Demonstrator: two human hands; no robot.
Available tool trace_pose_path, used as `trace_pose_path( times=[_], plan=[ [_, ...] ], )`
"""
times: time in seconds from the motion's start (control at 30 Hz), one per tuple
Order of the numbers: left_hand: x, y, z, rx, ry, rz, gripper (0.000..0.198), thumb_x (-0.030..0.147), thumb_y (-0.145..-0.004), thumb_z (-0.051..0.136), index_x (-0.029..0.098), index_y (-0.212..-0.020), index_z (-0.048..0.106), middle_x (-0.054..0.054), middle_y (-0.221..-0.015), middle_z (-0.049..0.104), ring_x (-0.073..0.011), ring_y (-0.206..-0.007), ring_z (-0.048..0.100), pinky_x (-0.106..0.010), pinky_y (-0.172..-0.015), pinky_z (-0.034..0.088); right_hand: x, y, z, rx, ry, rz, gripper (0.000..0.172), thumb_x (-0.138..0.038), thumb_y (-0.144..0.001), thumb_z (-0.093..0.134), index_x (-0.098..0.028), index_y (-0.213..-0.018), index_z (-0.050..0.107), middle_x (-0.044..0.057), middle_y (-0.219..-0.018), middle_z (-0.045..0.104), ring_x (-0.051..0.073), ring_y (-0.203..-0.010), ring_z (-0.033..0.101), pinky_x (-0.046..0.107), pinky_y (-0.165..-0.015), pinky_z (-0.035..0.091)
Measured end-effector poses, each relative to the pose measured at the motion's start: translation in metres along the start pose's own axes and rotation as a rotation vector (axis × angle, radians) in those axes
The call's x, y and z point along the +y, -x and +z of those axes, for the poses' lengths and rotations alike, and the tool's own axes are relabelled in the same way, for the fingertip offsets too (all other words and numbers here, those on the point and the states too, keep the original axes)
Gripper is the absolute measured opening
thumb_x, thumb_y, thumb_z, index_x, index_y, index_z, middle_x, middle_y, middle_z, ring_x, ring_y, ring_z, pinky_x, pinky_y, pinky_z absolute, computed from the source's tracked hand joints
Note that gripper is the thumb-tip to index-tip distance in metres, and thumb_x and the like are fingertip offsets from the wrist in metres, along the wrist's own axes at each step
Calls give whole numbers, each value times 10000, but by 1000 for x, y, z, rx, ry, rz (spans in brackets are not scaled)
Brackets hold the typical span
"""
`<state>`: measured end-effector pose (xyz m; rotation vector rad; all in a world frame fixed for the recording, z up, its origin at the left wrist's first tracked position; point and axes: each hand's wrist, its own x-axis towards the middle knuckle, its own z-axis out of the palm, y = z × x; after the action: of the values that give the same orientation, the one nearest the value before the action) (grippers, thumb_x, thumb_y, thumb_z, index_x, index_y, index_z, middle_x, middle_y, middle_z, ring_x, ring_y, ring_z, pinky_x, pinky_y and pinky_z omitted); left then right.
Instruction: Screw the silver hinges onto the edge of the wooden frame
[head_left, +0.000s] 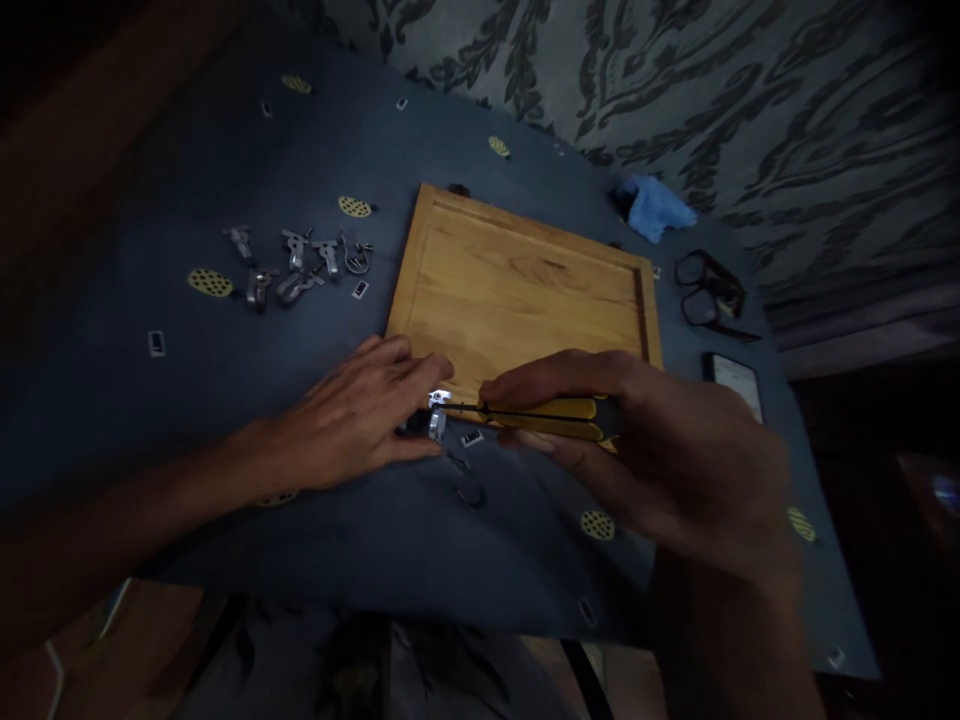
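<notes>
Pointing a yellow-and-dark screwdriver leftward, the right hand has its fingers wrapped around the handle, and the thin shaft reaches a shiny metal hinge; whether the tip sits in a screw there is too small to tell. That hinge lies at the near left corner of a wooden panel, which rests flat on the blue counter with a raised border framing its sunken middle. The left hand comes in from the other side, its thumb and fingers moderately parted around the hinge, the thumb on the near side and the forefinger by the panel; how firmly they press on the metal cannot be told. Beyond the left hand, to the left of the panel, a loose group of metal hinges lies scattered among yellow spotted prints. To the right of the panel are dark-framed glasses and a phone, partly hidden behind the right hand. A crumpled blue cloth lies past the panel's far right corner, near the leaf-patterned wall.
</notes>
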<state>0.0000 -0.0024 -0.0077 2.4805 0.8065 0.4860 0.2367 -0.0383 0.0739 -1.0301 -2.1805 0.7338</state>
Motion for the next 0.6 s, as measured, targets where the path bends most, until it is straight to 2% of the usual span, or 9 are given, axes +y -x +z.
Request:
trace_pose_path(
  times=[0.07,0.2,0.33,0.43,0.5,0.6],
  plan=[
    [0,0,0,7,9,0,436,366,-921,766,205,-1230,504,-25,-1016,634,-237,-978,575,-343,-873,421,-2,1,4,80,-17,49,184,-308,-929,747,-292,-1112,730,3,-1037,811,203,-909,799,306,-768,684],
    [-1,0,0,11,7,-1,412,362,-918,767,212,-1210,517,-24,-991,632,-246,-988,572,-341,-858,423,-6,5,17,292,-48,124,264,-443,-880,785,-278,-1080,736,41,-1030,805,260,-966,793,362,-727,694],
    [-5,2,1,11,-16,-1,390,354,-909,772,221,-1179,525,-27,-1013,631,-246,-1003,577,-340,-855,431,-3,10,25,376,-78,149,297,-451,-861,803,-261,-1078,733,60,-1022,803,274,-942,794,388,-698,692],
    [-5,3,2,11,-6,5,380,384,-919,754,222,-1178,527,-35,-1034,635,-250,-1017,583,-347,-862,446,1,15,23,416,-89,127,274,-387,-854,820,-253,-1076,733,59,-1000,803,265,-889,794,385,-662,684],
    [-4,2,2,20,0,2,378,394,-926,744,223,-1186,528,-42,-1045,642,-254,-1028,582,-353,-866,449,4,19,21,456,-89,75,253,-278,-848,826,-256,-1084,735,39,-982,800,237,-852,789,357,-639,674],
    [-1,1,2,19,-6,-7,386,393,-926,748,223,-1191,524,-43,-1050,654,-255,-1024,577,-352,-862,444,7,23,21,480,-93,-7,333,-118,-832,803,-272,-1119,733,7,-978,797,198,-841,778,331,-673,674]
  ],
)
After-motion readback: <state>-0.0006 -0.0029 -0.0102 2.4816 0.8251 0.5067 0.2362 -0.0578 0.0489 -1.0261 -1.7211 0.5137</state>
